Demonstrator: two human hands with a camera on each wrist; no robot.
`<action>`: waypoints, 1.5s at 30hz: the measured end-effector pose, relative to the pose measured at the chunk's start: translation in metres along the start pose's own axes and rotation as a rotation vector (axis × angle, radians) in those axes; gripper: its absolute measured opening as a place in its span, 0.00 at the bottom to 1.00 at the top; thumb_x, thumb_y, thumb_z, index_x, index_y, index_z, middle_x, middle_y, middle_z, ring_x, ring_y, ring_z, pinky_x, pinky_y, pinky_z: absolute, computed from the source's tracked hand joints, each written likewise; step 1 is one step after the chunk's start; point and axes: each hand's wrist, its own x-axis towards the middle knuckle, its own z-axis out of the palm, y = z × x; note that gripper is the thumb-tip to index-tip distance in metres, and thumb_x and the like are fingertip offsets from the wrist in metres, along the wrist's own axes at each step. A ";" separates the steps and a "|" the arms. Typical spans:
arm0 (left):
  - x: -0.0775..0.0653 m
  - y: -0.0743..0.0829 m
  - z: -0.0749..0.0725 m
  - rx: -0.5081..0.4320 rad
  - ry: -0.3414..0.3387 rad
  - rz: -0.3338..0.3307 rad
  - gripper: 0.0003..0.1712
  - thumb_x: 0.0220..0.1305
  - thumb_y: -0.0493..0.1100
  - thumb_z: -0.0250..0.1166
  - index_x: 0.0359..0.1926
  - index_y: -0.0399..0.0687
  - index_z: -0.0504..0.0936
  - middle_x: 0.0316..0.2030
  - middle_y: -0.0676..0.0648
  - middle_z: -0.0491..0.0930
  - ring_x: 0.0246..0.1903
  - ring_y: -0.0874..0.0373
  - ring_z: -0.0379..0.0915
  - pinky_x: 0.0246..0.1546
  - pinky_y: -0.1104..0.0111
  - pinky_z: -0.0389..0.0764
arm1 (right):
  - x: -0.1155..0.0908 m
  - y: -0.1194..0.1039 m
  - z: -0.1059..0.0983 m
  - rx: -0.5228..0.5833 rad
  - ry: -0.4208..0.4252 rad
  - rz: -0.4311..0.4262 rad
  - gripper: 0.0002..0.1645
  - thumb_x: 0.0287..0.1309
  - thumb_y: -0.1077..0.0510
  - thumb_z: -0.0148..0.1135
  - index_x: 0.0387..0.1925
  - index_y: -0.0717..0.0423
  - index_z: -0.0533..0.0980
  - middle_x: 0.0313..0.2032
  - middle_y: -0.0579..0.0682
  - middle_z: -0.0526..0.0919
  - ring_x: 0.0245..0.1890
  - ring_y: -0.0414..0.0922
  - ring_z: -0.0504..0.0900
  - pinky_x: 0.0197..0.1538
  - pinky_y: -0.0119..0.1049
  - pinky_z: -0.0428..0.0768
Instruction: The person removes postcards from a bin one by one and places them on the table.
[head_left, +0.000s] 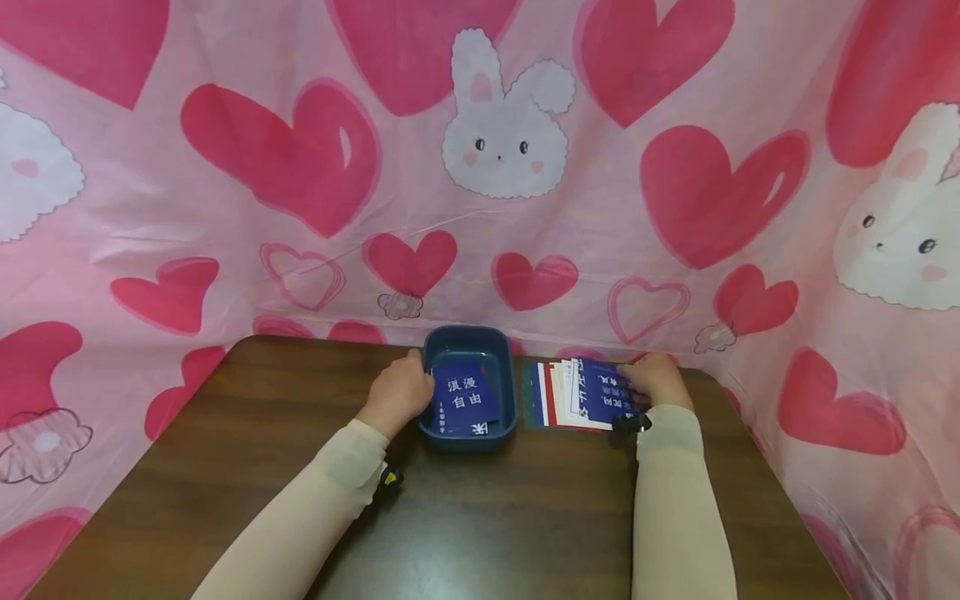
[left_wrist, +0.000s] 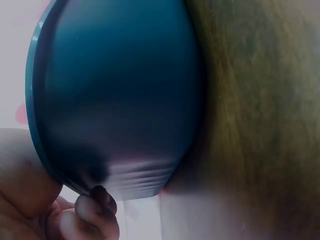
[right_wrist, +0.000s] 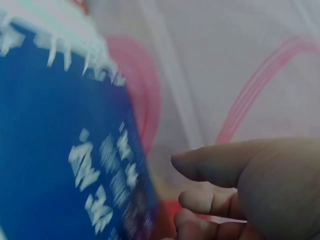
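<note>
A dark blue plastic bin (head_left: 471, 440) stands near the table's far edge. My left hand (head_left: 401, 392) grips its left rim, and in the left wrist view the bin's outer wall (left_wrist: 125, 100) fills much of the picture beside the fingers. Blue cards (head_left: 471, 400) with white characters lie inside it. To its right is an overlapping row of cards (head_left: 551, 396) in green, blue, red and white. A blue card (head_left: 600, 387) lies uppermost at the row's right end. My right hand (head_left: 660, 383) is at that card's right edge, with thumb and fingers apart in the right wrist view.
The brown wooden table (head_left: 487, 525) ends at a pink fabric backdrop (head_left: 420, 167) with hearts and rabbits, which rises behind it and on both sides. A dark band is worn on each wrist.
</note>
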 end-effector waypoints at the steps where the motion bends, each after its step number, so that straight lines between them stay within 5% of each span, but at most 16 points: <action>1: 0.000 0.000 0.001 -0.002 -0.006 -0.006 0.29 0.83 0.45 0.60 0.73 0.30 0.72 0.59 0.30 0.88 0.54 0.35 0.89 0.62 0.35 0.89 | -0.001 -0.003 0.000 -0.014 0.001 -0.021 0.28 0.79 0.45 0.67 0.56 0.70 0.82 0.49 0.66 0.86 0.42 0.57 0.89 0.42 0.46 0.94; 8: 0.000 0.004 0.007 -0.006 -0.008 0.001 0.33 0.84 0.44 0.59 0.80 0.32 0.67 0.61 0.30 0.87 0.54 0.36 0.89 0.61 0.36 0.90 | -0.016 -0.042 0.000 -0.069 -0.029 -0.159 0.29 0.79 0.38 0.65 0.45 0.63 0.81 0.34 0.52 0.82 0.36 0.50 0.83 0.39 0.39 0.84; 21: -0.001 0.006 0.006 0.011 -0.004 -0.025 0.34 0.85 0.44 0.59 0.83 0.36 0.66 0.65 0.30 0.86 0.60 0.34 0.88 0.64 0.36 0.88 | -0.040 -0.111 0.040 -0.029 -0.162 -0.401 0.22 0.77 0.45 0.71 0.53 0.60 0.86 0.48 0.63 0.89 0.38 0.52 0.89 0.42 0.43 0.95; 26: -0.001 0.005 0.008 0.010 -0.017 -0.026 0.36 0.85 0.44 0.58 0.86 0.38 0.64 0.68 0.30 0.85 0.62 0.33 0.88 0.65 0.35 0.87 | -0.057 -0.133 0.060 0.014 -0.259 -0.460 0.20 0.77 0.45 0.73 0.54 0.57 0.87 0.45 0.62 0.90 0.40 0.55 0.91 0.45 0.48 0.96; 31: 0.000 0.005 0.006 -0.001 -0.021 -0.028 0.38 0.85 0.44 0.57 0.88 0.40 0.62 0.72 0.31 0.82 0.65 0.33 0.86 0.67 0.34 0.85 | -0.067 -0.167 0.086 0.012 -0.359 -0.485 0.21 0.76 0.49 0.75 0.56 0.62 0.86 0.40 0.58 0.92 0.34 0.48 0.90 0.41 0.42 0.95; 38: 0.002 0.004 0.006 0.008 -0.043 -0.025 0.39 0.86 0.45 0.57 0.89 0.39 0.60 0.74 0.30 0.81 0.66 0.33 0.86 0.66 0.35 0.86 | -0.062 -0.205 0.124 -0.236 -0.364 -0.445 0.23 0.73 0.47 0.77 0.53 0.65 0.88 0.40 0.60 0.95 0.36 0.51 0.94 0.44 0.42 0.95; 45: -0.002 0.005 0.006 0.048 -0.018 -0.002 0.38 0.85 0.44 0.56 0.88 0.37 0.62 0.70 0.30 0.84 0.61 0.33 0.89 0.61 0.37 0.89 | -0.053 -0.214 0.155 -0.494 -0.288 -0.463 0.28 0.65 0.42 0.84 0.42 0.66 0.89 0.32 0.58 0.93 0.25 0.48 0.89 0.32 0.39 0.90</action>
